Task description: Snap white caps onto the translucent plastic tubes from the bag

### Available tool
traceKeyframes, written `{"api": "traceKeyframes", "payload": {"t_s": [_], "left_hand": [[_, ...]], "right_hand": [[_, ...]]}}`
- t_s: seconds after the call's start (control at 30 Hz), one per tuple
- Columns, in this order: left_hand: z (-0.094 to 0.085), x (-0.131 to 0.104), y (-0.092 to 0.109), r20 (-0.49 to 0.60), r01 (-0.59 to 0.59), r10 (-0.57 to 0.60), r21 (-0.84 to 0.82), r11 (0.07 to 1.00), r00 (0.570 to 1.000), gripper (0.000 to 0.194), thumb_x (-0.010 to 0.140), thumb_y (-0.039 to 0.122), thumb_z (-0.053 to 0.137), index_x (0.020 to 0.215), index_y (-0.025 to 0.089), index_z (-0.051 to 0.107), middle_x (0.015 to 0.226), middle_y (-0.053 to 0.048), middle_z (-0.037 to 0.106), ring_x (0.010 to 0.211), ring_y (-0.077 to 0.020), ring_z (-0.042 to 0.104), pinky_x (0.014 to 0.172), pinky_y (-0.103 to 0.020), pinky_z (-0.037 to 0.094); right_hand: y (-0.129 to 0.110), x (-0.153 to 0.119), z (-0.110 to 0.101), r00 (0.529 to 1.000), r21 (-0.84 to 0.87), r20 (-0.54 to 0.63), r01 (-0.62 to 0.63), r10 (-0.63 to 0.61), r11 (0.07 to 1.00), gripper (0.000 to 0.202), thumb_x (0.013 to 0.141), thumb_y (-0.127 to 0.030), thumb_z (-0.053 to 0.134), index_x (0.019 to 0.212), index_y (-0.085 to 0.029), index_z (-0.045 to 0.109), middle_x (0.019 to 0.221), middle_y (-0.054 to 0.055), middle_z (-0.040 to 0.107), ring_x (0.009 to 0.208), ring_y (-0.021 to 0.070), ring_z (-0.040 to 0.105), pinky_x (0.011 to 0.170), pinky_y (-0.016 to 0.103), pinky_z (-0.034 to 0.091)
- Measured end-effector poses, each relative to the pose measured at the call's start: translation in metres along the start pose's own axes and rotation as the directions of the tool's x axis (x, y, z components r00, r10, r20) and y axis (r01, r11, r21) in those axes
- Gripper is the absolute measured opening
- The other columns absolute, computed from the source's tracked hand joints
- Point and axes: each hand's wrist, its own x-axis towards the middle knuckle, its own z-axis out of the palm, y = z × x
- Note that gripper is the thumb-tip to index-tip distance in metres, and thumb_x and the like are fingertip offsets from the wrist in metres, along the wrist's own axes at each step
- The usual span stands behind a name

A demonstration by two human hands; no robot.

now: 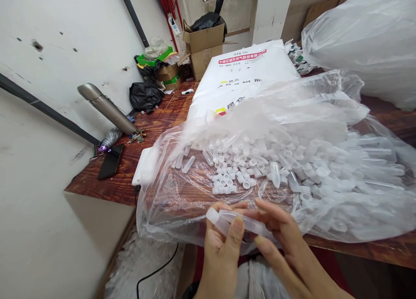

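The room is a cluttered workshop corner with scuffed white walls, and a long wooden table (156, 117) runs back toward cardboard boxes (203, 43) and black bags (144, 95). On it lies a white printed sack (240, 73) and, in front, a wide clear plastic bag (169, 203) spread open and heaped with small translucent tubes and caps (247, 164). At the near edge, the person's left hand (221, 247) and right hand (279, 242) meet over the bag's lip, both closed around the same pair of clear tubes (237, 221) — I count 2, lying side by side, the left thumb pressed across them and the right fingers pinching the far end. They are held just above the table's edge, clear of the heap. A phone (110, 160), some keys (138, 136) and a metal flask (107, 108) sit well off to the left. What worries me is the position — the tubes are slick-looking and held over the drop, so a loose pinch could send one to the floor; and a wrist dragging the bag's lip might spill the pile over the edge.
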Motion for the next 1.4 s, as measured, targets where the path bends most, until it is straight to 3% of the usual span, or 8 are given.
{"api": "traceKeyframes", "payload": {"t_s": [0.2,0.3,0.4,0.5,0.77,0.97,1.17,1.4], "left_hand": [[0.000,-0.001,0.003,0.081,0.008,-0.012,0.057,0.998,0.997,0.033,0.095,0.048,0.074,0.105,0.027,0.051,0.102,-0.004,0.079,0.095,-0.0222,0.077,0.093,-0.039,0.058],[-0.011,0.019,0.029,0.085,-0.134,0.114,0.276,0.952,0.990,0.030,0.100,0.052,0.064,0.104,0.027,0.048,0.099,-0.004,0.077,0.095,-0.0221,0.076,0.091,-0.038,0.059],[-0.033,0.060,0.070,0.147,-0.312,0.320,0.768,0.560,0.936,0.025,0.109,0.048,0.041,0.107,0.024,0.049,0.094,-0.004,0.073,0.091,-0.0207,0.073,0.090,-0.036,0.057],[-0.058,0.107,0.105,0.181,-0.294,0.341,0.901,0.318,0.923,0.020,0.104,0.042,0.053,0.108,0.023,0.057,0.100,-0.005,0.072,0.098,-0.0239,0.070,0.093,-0.038,0.053],[-0.076,0.155,0.121,0.260,-0.253,0.213,0.966,-0.057,0.942,0.012,0.092,0.027,0.071,0.088,0.022,0.062,0.097,-0.008,0.071,0.105,-0.0321,0.069,0.095,-0.041,0.050],[-0.051,0.110,0.114,0.325,-0.324,0.100,0.946,-0.024,0.940,0.017,0.103,0.036,0.060,0.113,0.022,0.063,0.110,-0.005,0.074,0.104,-0.0267,0.071,0.093,-0.038,0.054],[-0.033,0.058,0.099,0.401,-0.379,-0.026,0.883,0.278,0.916,0.025,0.104,0.046,0.060,0.118,0.028,0.070,0.112,0.002,0.078,0.103,-0.0193,0.072,0.091,-0.028,0.054],[-0.032,0.043,0.089,0.636,-0.601,0.023,0.717,0.352,0.772,0.021,0.102,0.020,0.066,0.122,0.026,0.067,0.113,0.001,0.074,0.103,-0.0142,0.068,0.093,-0.025,0.051]], "right_hand": [[-0.025,0.012,0.002,0.972,0.123,0.163,-0.189,0.169,0.974,0.038,0.111,-0.048,0.039,0.142,-0.036,0.056,0.092,0.004,0.076,0.077,0.0235,0.076,0.065,0.036,0.066],[-0.030,0.033,-0.005,0.986,-0.006,0.160,-0.041,0.041,0.999,0.036,0.113,-0.045,0.032,0.142,-0.034,0.051,0.086,0.000,0.072,0.074,0.0187,0.073,0.070,0.031,0.064],[-0.016,0.059,-0.012,0.973,-0.406,0.119,0.230,-0.199,0.884,0.029,0.111,-0.039,0.042,0.136,-0.031,0.055,0.111,0.007,0.073,0.100,0.0236,0.075,0.087,0.038,0.063],[0.005,0.079,-0.012,0.936,-0.527,0.199,0.352,-0.291,0.773,0.031,0.110,-0.032,0.042,0.134,-0.026,0.060,0.126,0.014,0.068,0.119,0.0307,0.070,0.097,0.049,0.060],[0.019,0.083,-0.013,0.934,-0.514,0.224,0.356,-0.278,0.780,0.032,0.107,-0.026,0.042,0.122,-0.023,0.070,0.112,0.012,0.072,0.103,0.0297,0.074,0.085,0.049,0.063],[0.012,0.081,-0.023,0.966,-0.474,0.120,0.260,-0.231,0.842,0.030,0.105,-0.026,0.046,0.125,-0.026,0.069,0.114,0.010,0.068,0.098,0.0252,0.075,0.075,0.037,0.064],[-0.012,0.068,-0.024,0.983,-0.147,0.071,0.178,-0.169,0.973,0.017,0.101,-0.035,0.064,0.114,-0.030,0.074,0.107,0.006,0.070,0.093,0.0199,0.075,0.072,0.026,0.063],[-0.028,0.055,-0.025,0.908,-0.138,0.195,0.399,-0.370,0.907,0.036,0.104,-0.021,0.059,0.134,-0.040,0.066,0.115,0.001,0.072,0.106,0.0146,0.073,0.090,0.023,0.062]]}}
